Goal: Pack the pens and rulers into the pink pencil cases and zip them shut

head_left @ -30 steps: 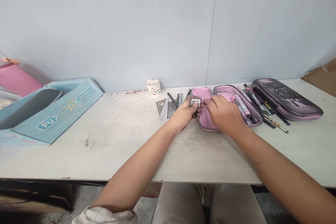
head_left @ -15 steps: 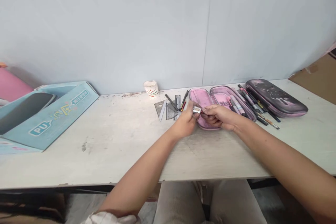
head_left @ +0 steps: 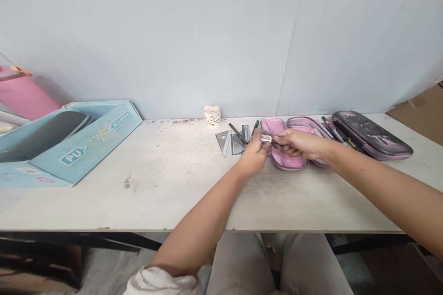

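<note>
A second before, the right hand [head_left: 296, 144] had lain flat over the open pink case [head_left: 289, 162]. By this moment it had curled up tight against the small silver sharpener [head_left: 266, 138]. The left hand [head_left: 255, 153] pinched the sharpener in its fingertips, just above the case's left end. So both hands were busy with the sharpener together. What the right fingers gripped was mostly hidden; it may have been a thin red pencil.

Soft, even light fills the scene, leaving the pale wall [head_left: 173, 32] and table [head_left: 166, 184] bright without glare, shadows faint and diffuse, while the wide lens bows the edges and softens small details.
</note>
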Demonstrator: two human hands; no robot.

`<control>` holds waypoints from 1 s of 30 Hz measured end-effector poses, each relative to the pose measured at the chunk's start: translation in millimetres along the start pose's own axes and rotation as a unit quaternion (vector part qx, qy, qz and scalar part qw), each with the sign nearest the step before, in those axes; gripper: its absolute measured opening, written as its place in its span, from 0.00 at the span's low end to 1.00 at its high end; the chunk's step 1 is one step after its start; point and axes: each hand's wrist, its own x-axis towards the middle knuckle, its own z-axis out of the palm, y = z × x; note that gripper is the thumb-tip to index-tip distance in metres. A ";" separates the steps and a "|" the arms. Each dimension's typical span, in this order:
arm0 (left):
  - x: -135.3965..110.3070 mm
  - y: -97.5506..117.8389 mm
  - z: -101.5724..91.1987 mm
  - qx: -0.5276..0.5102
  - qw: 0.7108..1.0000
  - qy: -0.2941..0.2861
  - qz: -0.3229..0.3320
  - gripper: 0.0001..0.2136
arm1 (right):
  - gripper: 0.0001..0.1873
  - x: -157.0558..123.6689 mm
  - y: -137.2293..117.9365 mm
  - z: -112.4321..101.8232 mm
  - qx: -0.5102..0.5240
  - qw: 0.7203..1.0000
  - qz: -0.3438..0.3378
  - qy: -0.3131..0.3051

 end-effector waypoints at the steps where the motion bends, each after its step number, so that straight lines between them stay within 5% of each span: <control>1: 0.3 -0.9 -0.8 0.020 1.000 -0.004 0.005 0.04 | 0.17 0.5 -0.2 -0.7 0.052 0.998 0.019 -0.029; 3: 2.1 -1.0 -1.5 0.015 1.000 0.006 -0.003 0.05 | 0.18 -0.5 -0.7 1.3 0.053 0.998 0.015 -0.003; 5: 4.5 1.5 -1.7 -0.054 0.998 0.029 -0.032 0.04 | 0.17 -3.1 -2.6 6.9 -0.090 0.990 -0.035 0.105; 7: 6.1 5.4 -2.3 -0.146 0.986 0.047 -0.065 0.04 | 0.15 -5.6 -5.5 13.6 -0.290 0.933 -0.106 0.183; 10: 5.7 9.2 -3.4 -0.219 0.971 0.048 -0.084 0.04 | 0.14 -6.3 -9.7 19.6 -0.451 0.856 -0.162 0.194; 13: 3.1 8.5 -2.7 -0.178 0.982 0.039 -0.057 0.05 | 0.13 -3.6 -12.7 16.3 -0.366 0.907 -0.103 0.182; 16: 0.2 6.2 0.8 -0.115 0.993 0.020 -0.019 0.05 | 0.15 -4.2 -13.5 5.4 -0.094 0.992 -0.019 0.076; 19: -0.8 4.1 4.3 -0.074 0.997 -0.013 -0.004 0.05 | 0.13 -10.0 -12.0 -2.3 0.085 0.995 0.057 -0.017; 22: 1.4 2.6 4.9 -0.081 0.996 -0.013 -0.021 0.05 | 0.15 -15.8 -11.9 1.0 -0.038 0.997 0.038 0.054; 24: 3.5 2.5 3.9 -0.132 0.991 0.008 -0.036 0.05 | 0.16 -18.4 -13.6 7.0 -0.246 0.958 -0.027 0.145; 27: 4.8 4.1 2.6 -0.212 0.975 0.024 -0.057 0.06 | 0.16 -20.2 -16.7 14.8 -0.468 0.853 -0.127 0.192; 30: 3.0 6.6 3.5 -0.202 0.978 0.019 -0.040 0.06 | 0.14 -18.5 -18.0 16.2 -0.466 0.854 -0.115 0.201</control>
